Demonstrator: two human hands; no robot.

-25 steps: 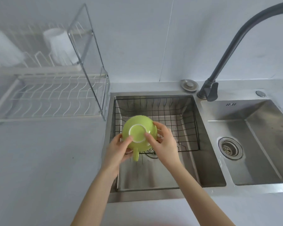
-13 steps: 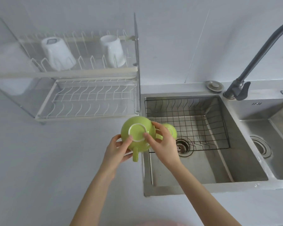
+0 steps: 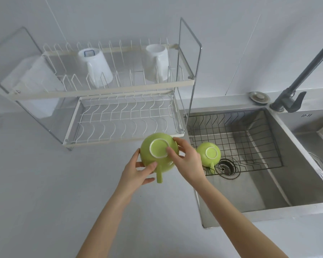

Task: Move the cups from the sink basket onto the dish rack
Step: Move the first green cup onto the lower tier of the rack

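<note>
I hold a green cup [image 3: 158,151] upside down over the counter, its handle pointing towards me. My left hand [image 3: 138,171] grips its near left side and my right hand [image 3: 187,161] grips its right side, a finger on the white base ring. It hovers just in front of the white two-tier dish rack [image 3: 119,125]. A second green cup [image 3: 209,154] lies upside down in the black wire sink basket [image 3: 250,144]. Two white cups [image 3: 95,66] [image 3: 157,62] stand inverted on the rack's upper tier.
The rack's lower tier holds nothing. A steel sink [image 3: 268,192] with a drain [image 3: 227,165] lies to the right, a dark faucet [image 3: 295,94] behind it. A white container [image 3: 32,86] sits behind the rack's left side panel. Grey counter [image 3: 45,192] spreads to the left.
Both hands have carried the green cup leftward out of the sink basket to the front of the dish rack. The second green cup in the basket has come into view.
</note>
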